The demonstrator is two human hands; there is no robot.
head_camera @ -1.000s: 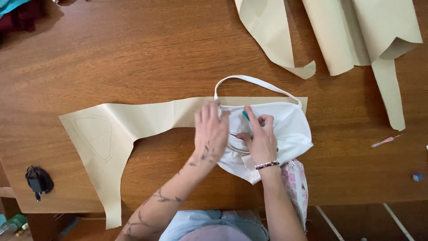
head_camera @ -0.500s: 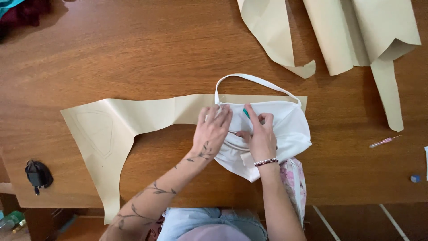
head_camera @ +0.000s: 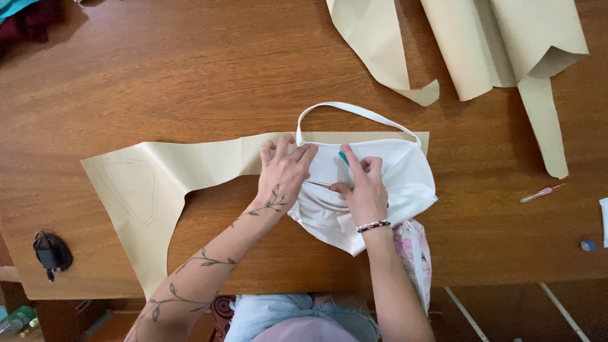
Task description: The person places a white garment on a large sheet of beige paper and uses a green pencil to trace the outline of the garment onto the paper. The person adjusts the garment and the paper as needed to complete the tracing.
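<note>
A white fabric piece with a looped strap lies on the wooden table, partly over a sheet of beige pattern paper. My left hand rests flat on the fabric's left edge, fingers spread toward the top hem. My right hand pinches a thin tool with a teal handle. Its metal tip points left across the folds, between the two hands. The fabric's lower part bunches under my right wrist.
More beige paper pieces lie at the back right. A pink pen-like tool and a small blue item sit at the right. A black object is at the left edge. Floral cloth hangs over the front edge.
My left hand has slid a little up and left, so its fingertips now reach the fabric's top hem. The right hand has kept the tool in nearly the same place.
</note>
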